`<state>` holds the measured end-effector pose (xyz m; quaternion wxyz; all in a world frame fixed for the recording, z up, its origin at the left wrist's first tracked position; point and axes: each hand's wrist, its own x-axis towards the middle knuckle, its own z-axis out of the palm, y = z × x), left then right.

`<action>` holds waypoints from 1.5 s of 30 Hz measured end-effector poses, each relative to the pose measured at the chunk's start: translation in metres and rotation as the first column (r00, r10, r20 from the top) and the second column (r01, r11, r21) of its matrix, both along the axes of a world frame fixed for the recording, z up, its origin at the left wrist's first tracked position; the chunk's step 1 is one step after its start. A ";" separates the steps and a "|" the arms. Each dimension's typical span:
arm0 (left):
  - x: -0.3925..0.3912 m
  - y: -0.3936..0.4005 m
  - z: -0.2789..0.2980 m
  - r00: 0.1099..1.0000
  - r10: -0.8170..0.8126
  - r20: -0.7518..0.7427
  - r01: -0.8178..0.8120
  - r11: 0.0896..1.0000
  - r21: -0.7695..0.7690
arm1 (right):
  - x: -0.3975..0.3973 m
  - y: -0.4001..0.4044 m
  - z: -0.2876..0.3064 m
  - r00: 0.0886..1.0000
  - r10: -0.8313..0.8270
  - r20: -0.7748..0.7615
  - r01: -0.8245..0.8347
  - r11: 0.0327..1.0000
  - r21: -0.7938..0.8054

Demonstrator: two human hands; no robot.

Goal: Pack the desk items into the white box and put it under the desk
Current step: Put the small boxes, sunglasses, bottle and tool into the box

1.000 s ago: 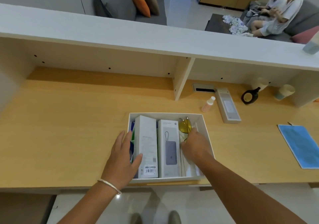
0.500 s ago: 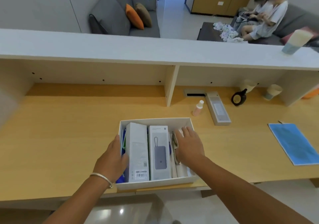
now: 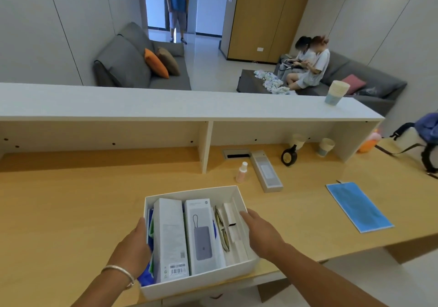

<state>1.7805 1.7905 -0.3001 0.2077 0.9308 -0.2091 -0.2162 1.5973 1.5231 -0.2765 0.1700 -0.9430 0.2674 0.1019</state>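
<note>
The white box point(image 3: 192, 192) sits at the desk's front edge, its near end overhanging the edge. Inside stand a tall white carton point(image 3: 171, 238), a power-bank carton point(image 3: 201, 233), yellow-lensed glasses point(image 3: 221, 229) and a slim white carton point(image 3: 233, 226), with blue and green items at the left wall. My left hand point(image 3: 132, 247) grips the box's left wall, thumb outside and fingers inside. My right hand point(image 3: 260, 232) holds the right wall. Both hands clasp the box from its sides.
On the wooden desk point(image 3: 71, 200) lie a small pink bottle point(image 3: 242, 172), a long grey carton point(image 3: 266, 170), a black round object point(image 3: 289, 156), paper cups point(image 3: 326, 147) and a blue cloth point(image 3: 359, 206). A backpack point(image 3: 426, 138) rests at far right. People sit beyond the counter.
My right hand came out of the box and took its right wall. My left hand shifted onto the left wall. The box slid toward the desk's front edge.
</note>
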 end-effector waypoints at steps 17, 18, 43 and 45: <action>-0.168 -0.255 0.011 0.994 -0.105 -0.023 0.104 0.992 -0.068 | -0.179 -0.242 0.002 0.998 -0.046 0.039 0.050 0.990 -0.134; -0.181 -0.273 0.013 0.995 -0.101 -0.025 0.099 0.992 -0.080 | -0.189 -0.262 -0.001 0.999 -0.030 0.038 0.035 0.990 -0.137; -0.050 -0.376 -0.019 0.973 0.230 0.004 -0.221 0.941 -0.256 | -0.035 -0.440 -0.011 0.960 -0.184 0.213 0.167 0.981 0.096; -0.026 -0.385 -0.034 0.974 0.219 -0.052 -0.225 0.939 -0.261 | -0.009 -0.447 -0.024 0.960 -0.212 0.182 0.193 0.974 0.119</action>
